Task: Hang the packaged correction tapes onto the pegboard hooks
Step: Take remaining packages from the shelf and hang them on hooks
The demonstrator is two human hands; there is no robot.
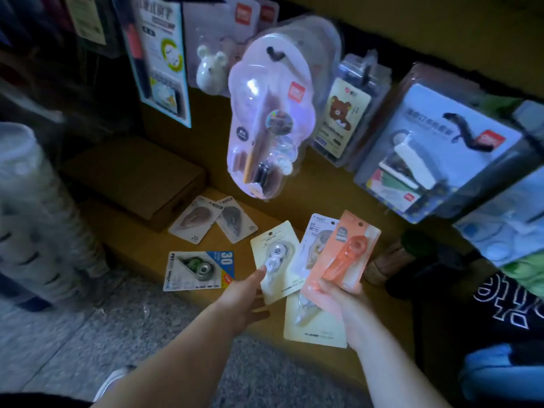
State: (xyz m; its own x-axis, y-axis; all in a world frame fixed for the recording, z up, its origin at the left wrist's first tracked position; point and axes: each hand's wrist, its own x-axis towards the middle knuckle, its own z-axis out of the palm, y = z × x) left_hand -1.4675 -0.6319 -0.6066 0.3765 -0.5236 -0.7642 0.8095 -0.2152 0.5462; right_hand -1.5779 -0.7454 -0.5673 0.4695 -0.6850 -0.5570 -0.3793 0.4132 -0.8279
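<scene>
- Right hand point(338, 298) grips the lower end of an orange correction-tape pack point(344, 254).
- Left hand point(247, 298) pinches a white-carded pack point(273, 257), thumb on top.
- Three more packs point(195, 270) lie on a brown ledge point(147, 248) beside grey speckled floor point(132, 319).
- Blister packs point(265, 113) hang above.
- Both forearms reach forward.

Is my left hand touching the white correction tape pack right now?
Touching. The head view shows the left hand pinching the white pack: its thumb lies on the clear blister and its fingers sit under the card's lower edge.

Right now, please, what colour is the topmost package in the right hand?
Topmost package: orange; head view.
</scene>
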